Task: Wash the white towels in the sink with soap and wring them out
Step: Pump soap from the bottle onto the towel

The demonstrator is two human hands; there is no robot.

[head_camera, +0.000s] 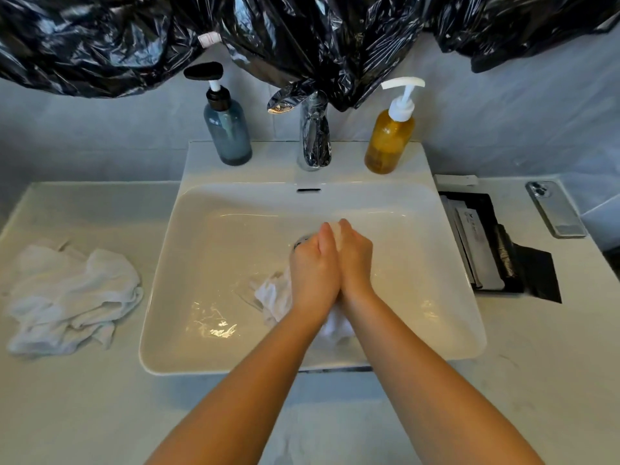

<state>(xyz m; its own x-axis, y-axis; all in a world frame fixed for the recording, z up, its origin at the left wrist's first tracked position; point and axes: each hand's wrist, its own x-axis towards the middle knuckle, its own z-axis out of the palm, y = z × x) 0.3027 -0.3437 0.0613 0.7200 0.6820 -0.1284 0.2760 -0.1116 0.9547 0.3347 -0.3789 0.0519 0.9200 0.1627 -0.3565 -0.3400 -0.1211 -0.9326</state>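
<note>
Both hands are pressed flat together, palm to palm with fingers straight, the left hand (312,273) against the right hand (356,260), low in the sink (208,256). A wet white towel (273,293) is squeezed between them: it bunches out to the left of the left hand, under both wrists, and shows as a sliver of white between the fingertips. Whether any finger hooks into the cloth cannot be told.

Just beyond the left fingertips the drain (299,244) peeks out. The basin floor lies open to the left and to the right of the hands, with shallow water glinting to the near left. The near rim runs under both forearms; the far wall rises well beyond the fingertips.

Straight beyond the hands, on the back ledge, stands the chrome faucet (314,139), with a blue-grey pump bottle (228,132) to its left and an amber pump bottle (387,144) to its right. Black plastic sheeting (302,35) hangs above them, touching the faucet top.

Far left of the hands, on the tabletop (84,414), lies a second crumpled towel (70,297), clear of the sink rim. To the right, a black tray of sachets (483,243) sits just beside the rim, and a phone (555,209) lies further out.
</note>
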